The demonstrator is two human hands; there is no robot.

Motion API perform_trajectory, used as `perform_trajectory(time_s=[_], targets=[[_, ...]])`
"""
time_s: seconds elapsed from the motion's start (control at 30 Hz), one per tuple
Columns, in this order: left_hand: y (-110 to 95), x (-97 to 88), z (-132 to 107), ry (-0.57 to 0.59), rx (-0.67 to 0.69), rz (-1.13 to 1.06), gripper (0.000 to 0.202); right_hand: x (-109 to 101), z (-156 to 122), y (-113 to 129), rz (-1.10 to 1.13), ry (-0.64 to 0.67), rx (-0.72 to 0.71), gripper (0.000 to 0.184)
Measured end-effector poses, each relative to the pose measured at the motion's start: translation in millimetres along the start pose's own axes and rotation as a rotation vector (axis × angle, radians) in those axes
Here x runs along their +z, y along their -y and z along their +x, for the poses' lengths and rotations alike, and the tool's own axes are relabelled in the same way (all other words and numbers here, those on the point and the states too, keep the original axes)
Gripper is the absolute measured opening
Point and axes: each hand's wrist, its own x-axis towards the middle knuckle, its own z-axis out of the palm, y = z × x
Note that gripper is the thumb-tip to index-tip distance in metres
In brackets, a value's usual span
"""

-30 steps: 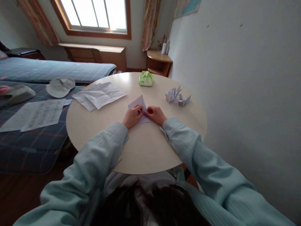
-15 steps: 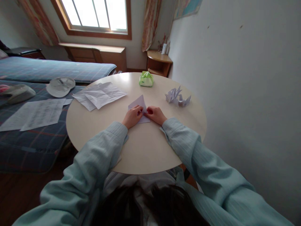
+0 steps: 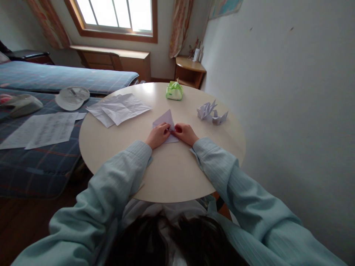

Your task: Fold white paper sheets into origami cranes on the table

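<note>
A folded sheet of white paper point(image 3: 166, 117) lies on the round table point(image 3: 169, 173), one pointed corner facing away from me. My left hand point(image 3: 159, 135) rests on its left part, the fingers curled and pinching near the middle. From the other side, my right hand point(image 3: 185, 133) pinches the right edge of the same paper with bent fingers. Both sets of fingertips nearly meet over it. The hands cover much of the sheet, so the fold between them is hidden.
Crumpled white sheets point(image 3: 122, 107) lie at the table's left. A green tissue pack point(image 3: 174, 91) stands at the back, and folded paper figures point(image 3: 206, 110) sit to the right. A white cap point(image 3: 72, 98) and printed pages point(image 3: 52, 127) lie on the bed. The wall point(image 3: 291, 92) borders the right.
The view has shifted slightly, so the scene sits a little higher and further right. Both hands stay at the folded paper, with only a slight movement of the fingers.
</note>
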Motion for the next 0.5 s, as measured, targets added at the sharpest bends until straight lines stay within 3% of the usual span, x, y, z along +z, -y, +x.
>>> perform_trajectory(time_s=[0.5], targets=[[0.6, 0.1, -0.2, 0.018, -0.007, 0.004, 0.01, 0.3, 0.4, -0.9, -0.015, 0.009, -0.01, 0.019]])
